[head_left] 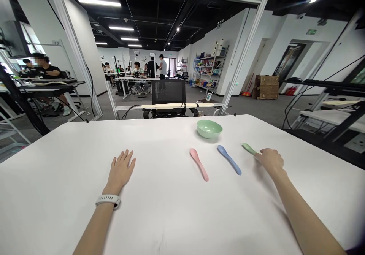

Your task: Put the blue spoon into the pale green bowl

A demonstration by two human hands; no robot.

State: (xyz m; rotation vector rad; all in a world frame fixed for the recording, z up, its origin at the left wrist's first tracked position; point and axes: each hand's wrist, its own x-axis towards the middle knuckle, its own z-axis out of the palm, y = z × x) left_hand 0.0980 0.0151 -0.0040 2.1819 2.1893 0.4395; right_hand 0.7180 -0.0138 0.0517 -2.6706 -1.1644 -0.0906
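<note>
My left hand (121, 169) lies flat on the white table, fingers spread, with nothing in it and a pale watch band at the wrist. On the right, my right hand (270, 160) is closed around the handle of a green spoon (249, 148), whose bowl end points to the far left. A blue spoon (229, 160) lies at a slant to the left of it. Further left is a pink spoon (199, 164), also slanted. Behind the spoons stands an upright light green bowl (209, 129), apart from both hands; no contents show in it.
The white table (159, 205) has its far edge just behind the bowl. A metal frame (248, 42) rises beyond it, with a black mesh chair (169, 92) past the far edge. Other people sit and stand in the background. A dark side stand (327, 144) is at the right.
</note>
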